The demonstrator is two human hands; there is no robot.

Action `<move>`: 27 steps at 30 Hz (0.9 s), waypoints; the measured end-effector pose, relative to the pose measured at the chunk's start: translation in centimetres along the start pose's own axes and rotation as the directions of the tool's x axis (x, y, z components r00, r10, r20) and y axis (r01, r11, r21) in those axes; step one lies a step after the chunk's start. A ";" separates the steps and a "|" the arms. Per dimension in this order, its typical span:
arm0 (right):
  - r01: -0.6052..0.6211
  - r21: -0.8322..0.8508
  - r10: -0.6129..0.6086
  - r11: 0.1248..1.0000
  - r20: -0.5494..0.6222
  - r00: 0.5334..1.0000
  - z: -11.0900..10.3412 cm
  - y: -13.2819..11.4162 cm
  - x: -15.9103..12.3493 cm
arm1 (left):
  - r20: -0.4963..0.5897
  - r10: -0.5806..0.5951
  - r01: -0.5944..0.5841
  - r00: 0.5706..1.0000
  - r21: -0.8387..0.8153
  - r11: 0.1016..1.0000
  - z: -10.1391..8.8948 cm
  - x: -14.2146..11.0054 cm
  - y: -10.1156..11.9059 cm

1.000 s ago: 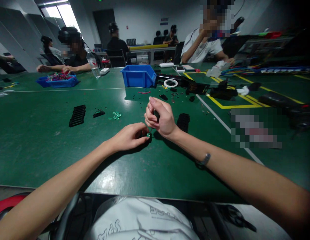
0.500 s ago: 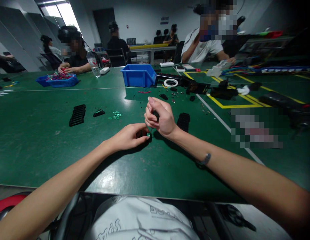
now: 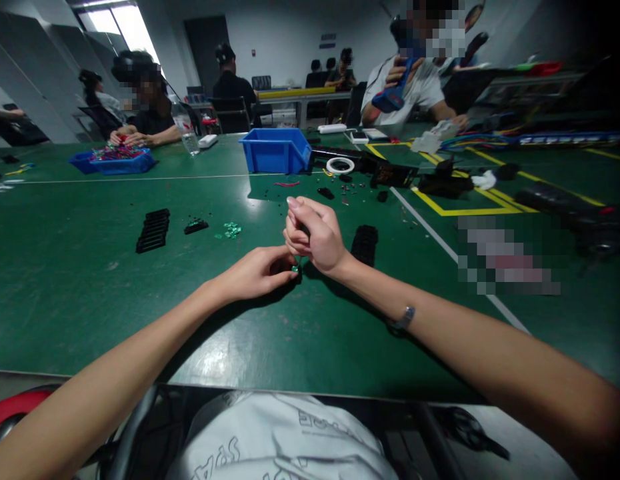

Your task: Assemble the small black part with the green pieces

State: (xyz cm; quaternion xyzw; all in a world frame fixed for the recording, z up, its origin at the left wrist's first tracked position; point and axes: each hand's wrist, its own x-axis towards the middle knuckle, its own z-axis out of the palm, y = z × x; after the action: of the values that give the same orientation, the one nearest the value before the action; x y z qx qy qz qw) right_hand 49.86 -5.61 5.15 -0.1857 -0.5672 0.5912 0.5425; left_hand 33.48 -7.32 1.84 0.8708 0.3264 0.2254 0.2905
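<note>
My left hand (image 3: 257,272) rests on the green table, thumb and fingers closed in a pinch. Between its tips is a small green circuit board (image 3: 295,269), mostly hidden. Just above it, my right hand (image 3: 317,237) is wrapped in a fist around a dark-handled screwdriver (image 3: 304,229), whose thin shaft points down at the board. Most of the handle is covered by my fingers. To the left lie a pile of small green boards (image 3: 233,231), a small black part (image 3: 195,226) and a black slotted rack (image 3: 153,231). Another black rack (image 3: 365,245) lies behind my right wrist.
A blue bin (image 3: 276,152) stands farther back, beside a white ring (image 3: 340,166) and scattered small parts. At the far left is a blue tray (image 3: 123,164) of coloured wires, near a water bottle (image 3: 187,131). Across the table, a person holds a blue power tool (image 3: 391,98).
My right fist has turned slightly and shifted a little left over the board, while my left hand keeps its pinch. The person opposite has lowered the blue power tool.
</note>
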 end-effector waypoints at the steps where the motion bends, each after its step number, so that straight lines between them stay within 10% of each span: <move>1: -0.001 0.003 0.001 1.000 0.001 1.000 0.0 0.0 0.0 | 0.002 -0.003 0.003 1.000 -0.002 1.000 0.0 0.0 0.0; 27: 0.018 0.054 -0.018 0.998 0.005 1.000 0.7 0.3 0.1 | -0.004 -0.002 0.002 1.000 -0.018 1.000 0.0 0.0 -0.3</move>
State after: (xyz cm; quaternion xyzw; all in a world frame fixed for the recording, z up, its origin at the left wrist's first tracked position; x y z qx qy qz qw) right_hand 49.11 -5.83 5.10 -0.1642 -0.5540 0.6020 0.5511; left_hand 33.36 -7.14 1.60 0.8674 0.3259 0.2296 0.2977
